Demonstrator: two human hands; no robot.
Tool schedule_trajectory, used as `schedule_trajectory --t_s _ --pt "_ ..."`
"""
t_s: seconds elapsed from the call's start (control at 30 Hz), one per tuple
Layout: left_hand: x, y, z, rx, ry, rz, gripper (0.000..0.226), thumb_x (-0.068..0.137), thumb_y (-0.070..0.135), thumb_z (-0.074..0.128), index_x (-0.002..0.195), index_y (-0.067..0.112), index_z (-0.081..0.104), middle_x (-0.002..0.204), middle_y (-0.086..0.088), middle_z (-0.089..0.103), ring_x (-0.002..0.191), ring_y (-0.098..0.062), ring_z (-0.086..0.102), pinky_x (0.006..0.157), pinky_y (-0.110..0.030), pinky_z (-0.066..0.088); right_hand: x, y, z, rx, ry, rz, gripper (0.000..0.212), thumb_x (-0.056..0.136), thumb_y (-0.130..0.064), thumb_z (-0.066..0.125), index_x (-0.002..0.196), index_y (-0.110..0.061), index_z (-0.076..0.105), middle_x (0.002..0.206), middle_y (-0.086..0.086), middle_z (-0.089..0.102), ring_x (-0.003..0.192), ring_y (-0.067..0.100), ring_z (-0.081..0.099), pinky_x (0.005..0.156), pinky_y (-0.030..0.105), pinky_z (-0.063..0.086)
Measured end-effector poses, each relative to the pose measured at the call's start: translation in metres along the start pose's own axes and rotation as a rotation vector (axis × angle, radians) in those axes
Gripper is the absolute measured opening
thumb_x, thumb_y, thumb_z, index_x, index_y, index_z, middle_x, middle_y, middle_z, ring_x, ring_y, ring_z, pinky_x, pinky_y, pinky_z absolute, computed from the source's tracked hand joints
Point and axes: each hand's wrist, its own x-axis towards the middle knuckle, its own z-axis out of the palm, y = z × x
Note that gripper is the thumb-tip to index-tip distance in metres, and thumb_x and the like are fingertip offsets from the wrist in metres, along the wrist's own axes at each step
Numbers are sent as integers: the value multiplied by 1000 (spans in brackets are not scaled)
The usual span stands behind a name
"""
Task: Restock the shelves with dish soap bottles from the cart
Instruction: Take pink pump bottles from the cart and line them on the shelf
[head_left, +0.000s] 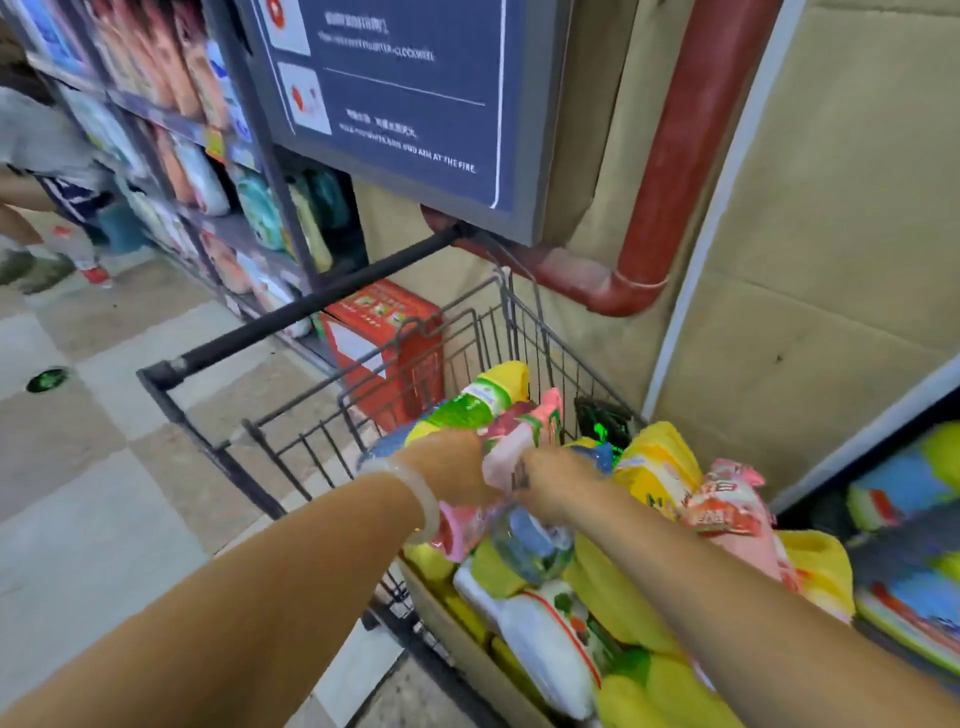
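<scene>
Both my hands reach into the black wire cart (291, 436), which is piled with yellow, white and pink soap bottles and refill packs (660, 467). My left hand (447, 467), with a pale bangle on the wrist, grips a pink pack (509, 452) lying over a green bottle (467, 410). My right hand (556, 478) holds the same pink bundle from the right, above a clear blue-labelled bottle (530, 540). The fingers of both hands are mostly hidden behind the packs. The image is motion-blurred.
A shelf (898, 525) with blue and yellow products stands at the right edge. Another rack of packs (208, 156) runs along the left, with a person beside it. A red box (384, 338), a blue sign (415, 93) and a red pipe (675, 156) lie ahead.
</scene>
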Motion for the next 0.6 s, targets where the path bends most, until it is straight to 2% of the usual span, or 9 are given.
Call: schedule_trajectory --t_s 0.1,0.17,0.27,0.33,0.4,0.47,0.5,0.53,0.6 --pt "21 -1 4 23 -36 66 41 82 45 62 108 13 64 105 -11 67 102 -30 62 74 -29 43 12 -2 7 27 -47 65 34 92 -27 53 120 -9 61 128 15 56 120 31 51 93 35 46" --pt "31 -2 1 21 -44 70 41 77 42 68 104 12 66 102 -9 68 100 -28 64 73 -29 46 16 -3 6 80 -52 84 31 91 -26 52 113 -7 65 123 18 59 118 33 51 90 35 45" --pt "42 -12 -5 -95 -88 4 39 65 40 79 88 12 66 88 -4 64 84 -22 62 66 -26 48 15 -2 4 195 -25 124 25 90 -26 55 102 -6 66 111 16 63 108 32 56 84 36 47" --pt "45 -24 -11 -281 -147 -42 41 56 37 84 82 12 64 83 -3 65 77 -20 62 64 -26 50 13 -1 5 350 21 180 18 89 -28 59 87 -10 60 90 9 60 94 28 57 71 33 47" --pt "46 -36 -20 -550 -217 -100 53 48 25 88 93 5 67 87 -8 70 76 -23 65 70 -30 56 9 -1 2 582 120 253 23 87 -32 62 80 -13 52 76 0 51 83 21 52 69 32 46" --pt "45 -48 -32 -778 -258 -126 45 55 13 88 93 0 67 84 -13 71 68 -24 65 65 -30 55 2 -4 -8 896 249 339 30 83 -36 68 99 -12 57 92 -2 58 88 17 55 82 33 49" --pt "42 -52 -37 -863 -269 -120 38 59 9 86 90 -1 67 79 -14 71 61 -23 65 59 -28 54 -3 -8 -13 1065 281 402 38 80 -38 71 104 -12 56 100 -3 60 89 15 58 83 31 50" --pt "38 -54 -41 -933 -279 -101 33 62 6 84 89 -2 68 75 -14 71 55 -22 65 56 -28 55 -7 -13 -17 1244 292 470 41 78 -41 73 102 -12 56 101 -3 62 84 15 60 81 31 51" --pt "30 -56 -46 -1040 -314 -31 27 66 3 80 90 -3 69 76 -15 73 56 -23 68 61 -32 58 -20 -24 -29 1630 133 574 35 79 -46 70 91 -16 56 91 1 62 70 17 56 86 38 51"
